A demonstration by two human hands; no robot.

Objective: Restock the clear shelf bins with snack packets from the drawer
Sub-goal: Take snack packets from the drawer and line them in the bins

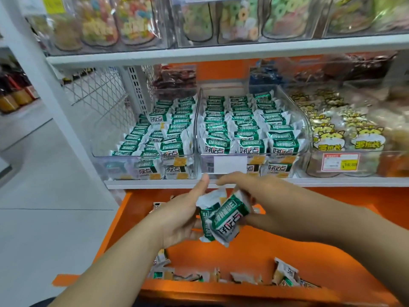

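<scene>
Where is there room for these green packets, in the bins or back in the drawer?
The left bin has a bare strip between its left wall and the packet rows. The drawer has bare orange floor between the held packets and the loose packets along its front. The middle bin is packed tight.

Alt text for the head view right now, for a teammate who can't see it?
The left hand and right hand together hold a small bunch of green-and-white snack packets above the open orange drawer, where loose packets lie. Just above, two clear shelf bins already hold neat rows of the same packets.
</scene>
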